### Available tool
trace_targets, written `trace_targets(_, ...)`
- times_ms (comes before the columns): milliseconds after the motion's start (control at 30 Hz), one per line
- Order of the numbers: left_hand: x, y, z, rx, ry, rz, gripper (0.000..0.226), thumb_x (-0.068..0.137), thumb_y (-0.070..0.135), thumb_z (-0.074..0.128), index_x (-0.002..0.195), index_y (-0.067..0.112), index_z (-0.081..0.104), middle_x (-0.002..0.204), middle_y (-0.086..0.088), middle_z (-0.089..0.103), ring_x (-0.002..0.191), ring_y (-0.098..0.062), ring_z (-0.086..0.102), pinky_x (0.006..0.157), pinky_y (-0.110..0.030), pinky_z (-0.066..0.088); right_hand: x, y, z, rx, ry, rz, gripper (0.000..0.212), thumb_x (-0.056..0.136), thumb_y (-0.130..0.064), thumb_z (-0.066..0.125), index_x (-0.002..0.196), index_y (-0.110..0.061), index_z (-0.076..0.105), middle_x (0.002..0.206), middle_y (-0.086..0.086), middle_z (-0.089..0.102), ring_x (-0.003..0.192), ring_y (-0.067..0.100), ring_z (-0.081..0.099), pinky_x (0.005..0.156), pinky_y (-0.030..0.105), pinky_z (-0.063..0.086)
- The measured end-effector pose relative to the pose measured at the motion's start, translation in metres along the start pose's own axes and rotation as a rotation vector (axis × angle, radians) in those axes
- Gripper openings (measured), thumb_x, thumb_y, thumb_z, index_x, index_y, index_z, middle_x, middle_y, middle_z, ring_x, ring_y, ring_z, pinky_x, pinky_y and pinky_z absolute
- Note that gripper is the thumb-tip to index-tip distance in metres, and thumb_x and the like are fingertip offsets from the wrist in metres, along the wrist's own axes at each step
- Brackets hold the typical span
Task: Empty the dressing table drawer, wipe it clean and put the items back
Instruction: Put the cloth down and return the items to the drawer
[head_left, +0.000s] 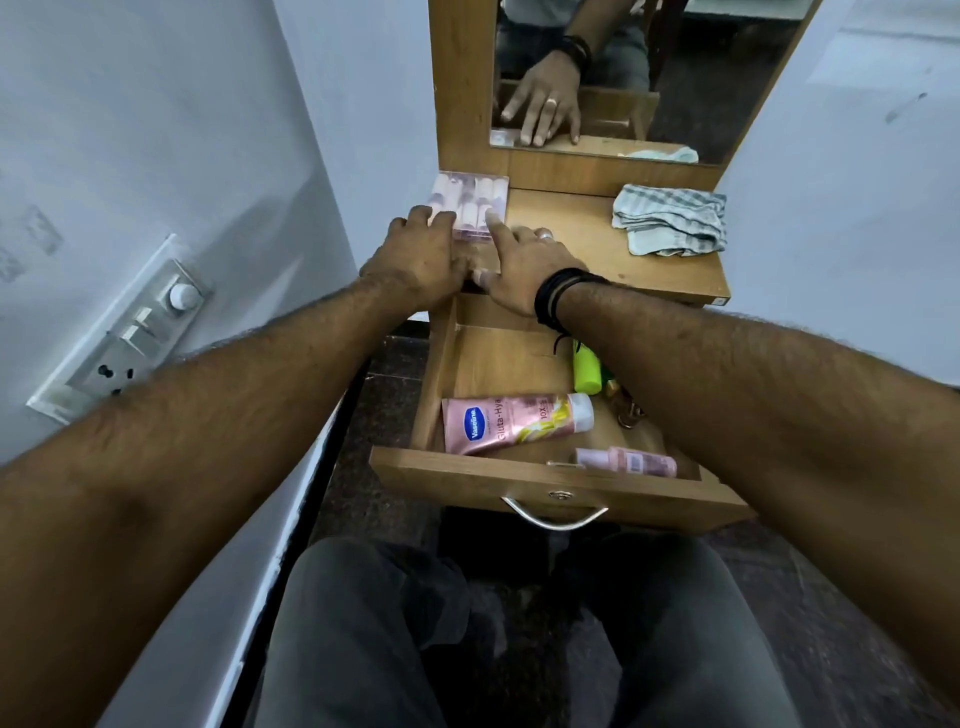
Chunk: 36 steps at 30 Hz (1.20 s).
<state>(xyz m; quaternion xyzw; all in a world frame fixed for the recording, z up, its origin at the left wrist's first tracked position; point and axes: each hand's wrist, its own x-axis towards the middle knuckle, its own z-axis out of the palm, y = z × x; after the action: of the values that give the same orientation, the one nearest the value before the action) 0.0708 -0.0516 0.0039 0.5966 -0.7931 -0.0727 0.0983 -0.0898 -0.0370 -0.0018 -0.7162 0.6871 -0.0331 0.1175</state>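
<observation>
The wooden drawer (550, 480) is pulled out below the dressing table top (587, 244). Inside lie a pink Vaseline tube (514, 422), a green bottle (586, 370) and a small pink bottle (628, 461); my right forearm hides more items. A clear plastic box of small pale items (470, 202) lies at the top's left rear corner. My left hand (415, 254) rests on the box's near left edge with fingers bent over it. My right hand (524, 260) lies flat, its index finger pressing on the box's right side.
A folded striped cloth (670, 221) lies on the right of the table top. A mirror (623, 67) stands behind and reflects a hand. A wall switch panel (130, 338) is at the left. My knees (509, 639) are below the drawer's metal handle (553, 514).
</observation>
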Motion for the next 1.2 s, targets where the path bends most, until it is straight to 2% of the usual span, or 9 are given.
trace_targets(200,0.028,-0.007,0.003,-0.220,-0.006,-0.094,0.055,0.100,0.040,0.049,0.145,0.008,0.044,0.138,-0.018,0.057,0.121,-0.035,0.056,0.096,-0.037,0.045,0.015,-0.003,0.004,0.016,-0.025,0.058,0.077,0.087,-0.067,0.036,0.156,-0.046,0.009,0.161,-0.006,0.033,0.148,0.028,0.029,0.108,0.071,0.025)
trace_targets(333,0.037,-0.005,0.007,-0.496,0.064,-0.350,0.050,0.101,0.043,0.052,0.135,0.007,0.054,0.133,-0.013,0.060,0.116,-0.031,0.059,0.082,-0.031,0.044,0.010,-0.003,0.006,0.004,0.019,0.057,0.084,0.080,-0.077,0.047,0.153,-0.045,0.022,0.155,-0.005,0.042,0.143,0.029,0.036,0.108,0.066,0.031)
trace_targets(600,0.011,-0.007,0.008,-0.652,0.057,-0.515,0.041,0.098,0.035,0.057,0.123,0.003,0.060,0.121,-0.020,0.065,0.106,-0.035,0.065,0.059,-0.028,0.042,-0.026,-0.013,0.016,0.000,0.151,0.020,0.059,0.088,-0.044,0.064,0.142,-0.034,0.044,0.134,-0.001,0.057,0.126,0.028,0.050,0.098,0.055,0.048)
trace_targets(733,-0.025,-0.005,0.003,-0.945,0.021,-0.576,0.030,0.098,0.027,0.057,0.124,0.013,0.055,0.115,-0.015,0.065,0.095,-0.025,0.066,0.074,-0.036,0.058,-0.052,-0.021,0.024,0.060,0.183,-0.023,0.050,0.090,-0.034,0.064,0.137,-0.027,0.046,0.128,0.007,0.058,0.120,0.031,0.052,0.094,0.051,0.051)
trace_targets(833,-0.058,0.000,-0.005,-1.166,-0.060,-0.643,0.016,0.099,0.022,0.057,0.114,0.024,0.054,0.104,-0.004,0.069,0.082,-0.017,0.068,0.051,-0.028,0.053,-0.075,-0.020,0.029,0.026,0.215,-0.037,0.047,0.091,-0.034,0.064,0.134,-0.030,0.046,0.129,0.008,0.058,0.117,0.033,0.055,0.094,0.051,0.051)
trace_targets(933,-0.083,0.003,-0.015,-1.212,-0.175,-0.698,0.004,0.097,0.028,0.057,0.096,0.027,0.061,0.090,0.001,0.071,0.071,-0.014,0.071,0.062,-0.032,0.041,-0.099,-0.015,0.031,-0.018,0.279,-0.068,0.048,0.091,-0.039,0.065,0.135,-0.032,0.046,0.131,0.006,0.051,0.112,0.033,0.057,0.091,0.050,0.052)
trace_targets(1033,-0.099,0.006,-0.018,-1.186,-0.226,-0.705,0.012,0.095,0.031,0.058,0.103,0.024,0.066,0.086,0.003,0.073,0.065,-0.012,0.072,0.077,-0.041,0.034,-0.117,-0.008,0.029,-0.084,0.337,-0.165,0.042,0.097,-0.040,0.059,0.137,-0.030,0.052,0.135,0.004,0.050,0.107,0.032,0.058,0.087,0.045,0.049)
trace_targets(1133,-0.110,0.013,-0.017,-1.112,-0.207,-0.666,0.020,0.097,0.034,0.059,0.105,0.018,0.068,0.078,0.002,0.075,0.055,-0.012,0.071,0.070,-0.038,0.042,-0.133,-0.002,0.023,-0.194,0.317,-0.282,0.040,0.102,-0.038,0.049,0.139,-0.025,0.054,0.135,0.003,0.055,0.107,0.032,0.059,0.084,0.042,0.047)
trace_targets(1200,-0.114,0.015,-0.015,-1.078,-0.215,-0.647,0.024,0.099,0.036,0.059,0.106,0.016,0.070,0.074,0.000,0.074,0.050,-0.011,0.068,0.047,-0.029,0.051,-0.140,0.001,0.021,-0.230,0.274,-0.306,0.040,0.102,-0.038,0.045,0.138,-0.022,0.054,0.131,0.004,0.058,0.106,0.033,0.059,0.083,0.043,0.049)
